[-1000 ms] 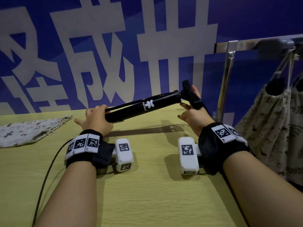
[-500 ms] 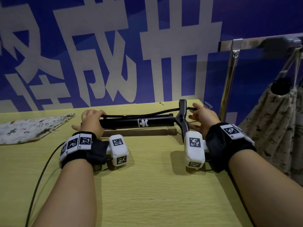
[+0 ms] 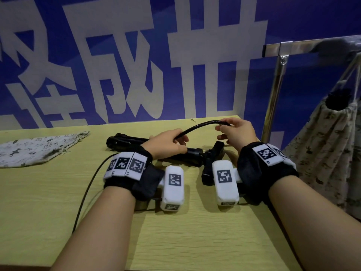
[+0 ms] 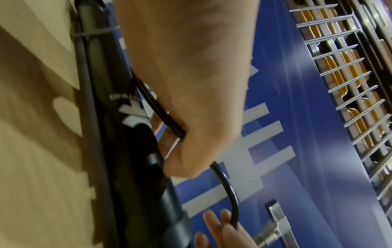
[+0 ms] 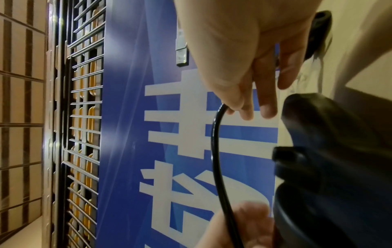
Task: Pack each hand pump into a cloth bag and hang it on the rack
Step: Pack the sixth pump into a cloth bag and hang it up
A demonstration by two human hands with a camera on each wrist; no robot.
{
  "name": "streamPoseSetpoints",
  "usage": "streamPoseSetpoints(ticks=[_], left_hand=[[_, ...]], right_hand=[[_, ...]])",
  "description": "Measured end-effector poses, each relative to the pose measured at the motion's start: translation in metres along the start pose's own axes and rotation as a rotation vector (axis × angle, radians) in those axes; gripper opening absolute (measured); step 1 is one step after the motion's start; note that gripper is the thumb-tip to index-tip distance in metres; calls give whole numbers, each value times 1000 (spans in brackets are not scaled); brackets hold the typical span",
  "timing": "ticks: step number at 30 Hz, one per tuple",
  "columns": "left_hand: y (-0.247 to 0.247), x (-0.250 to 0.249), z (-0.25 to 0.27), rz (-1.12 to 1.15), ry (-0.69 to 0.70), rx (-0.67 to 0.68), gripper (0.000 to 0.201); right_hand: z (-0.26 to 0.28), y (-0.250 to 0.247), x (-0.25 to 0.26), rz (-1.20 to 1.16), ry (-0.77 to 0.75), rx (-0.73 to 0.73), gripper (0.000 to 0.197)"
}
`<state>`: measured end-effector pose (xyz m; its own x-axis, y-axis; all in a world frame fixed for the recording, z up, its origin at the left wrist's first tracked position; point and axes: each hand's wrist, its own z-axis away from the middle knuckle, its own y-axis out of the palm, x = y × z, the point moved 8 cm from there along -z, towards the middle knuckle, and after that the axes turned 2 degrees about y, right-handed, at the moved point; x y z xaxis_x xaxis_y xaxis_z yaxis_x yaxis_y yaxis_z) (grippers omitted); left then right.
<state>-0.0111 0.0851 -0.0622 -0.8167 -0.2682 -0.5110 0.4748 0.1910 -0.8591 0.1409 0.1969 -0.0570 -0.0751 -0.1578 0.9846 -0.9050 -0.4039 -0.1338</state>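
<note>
A black hand pump (image 3: pixel 192 154) lies across the yellow table (image 3: pixel 58 192), its T-handle (image 3: pixel 212 162) at the right end. Its thin black hose (image 3: pixel 201 125) arches up above the barrel (image 4: pixel 118 134). My left hand (image 3: pixel 168 142) grips the hose (image 4: pixel 161 117) near the barrel's middle. My right hand (image 3: pixel 237 132) pinches the hose's far end (image 5: pixel 216 134) between thumb and fingers. An empty patterned cloth bag (image 3: pixel 37 147) lies flat at the table's left.
A chrome rack (image 3: pixel 277 83) stands past the table's right edge, with filled patterned cloth bags (image 3: pixel 328 149) hanging from its bar by cords. A blue banner wall (image 3: pixel 136 55) closes the back. A black cable (image 3: pixel 86 194) runs from my left wrist across the table.
The pump came down from being held tilted in the air onto the table. Both hands left the barrel and handle and took hold of the hose, which now arches upward.
</note>
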Motion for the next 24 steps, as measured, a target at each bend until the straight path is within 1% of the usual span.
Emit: streamPoseSetpoints(ticks=[1, 2, 5, 7, 9, 12, 14, 16, 18, 21, 24], left_hand=[[0, -2, -1, -16, 10, -11, 38], [-1, -2, -2, -17, 21, -35, 40], [-14, -1, 1, -49, 74, -135, 26], [-19, 2, 3, -90, 102, -170, 35], [-20, 7, 6, -48, 86, -184, 44], [-20, 5, 7, 16, 99, -204, 36], [-21, -1, 7, 38, 118, -223, 32], [-23, -3, 8, 82, 111, -254, 31], [-24, -2, 7, 89, 84, -264, 30], [-21, 3, 3, -32, 42, -233, 30], [-20, 5, 3, -63, 33, -235, 30]], right_hand=[[1, -1, 1, 19, -13, -8, 15], [1, -1, 2, 38, -28, -16, 17], [2, -3, 7, 116, -80, -35, 12], [4, 1, 8, 171, -78, -14, 8], [6, 4, 7, 218, -55, 3, 10], [10, 11, 4, 224, -21, 89, 18], [12, 18, 5, 210, -19, 163, 19], [12, 19, 6, 209, -36, 172, 17], [10, 19, 2, 222, -4, 172, 14], [8, 21, -13, 229, 140, 230, 8], [8, 21, -13, 307, 140, 246, 8]])
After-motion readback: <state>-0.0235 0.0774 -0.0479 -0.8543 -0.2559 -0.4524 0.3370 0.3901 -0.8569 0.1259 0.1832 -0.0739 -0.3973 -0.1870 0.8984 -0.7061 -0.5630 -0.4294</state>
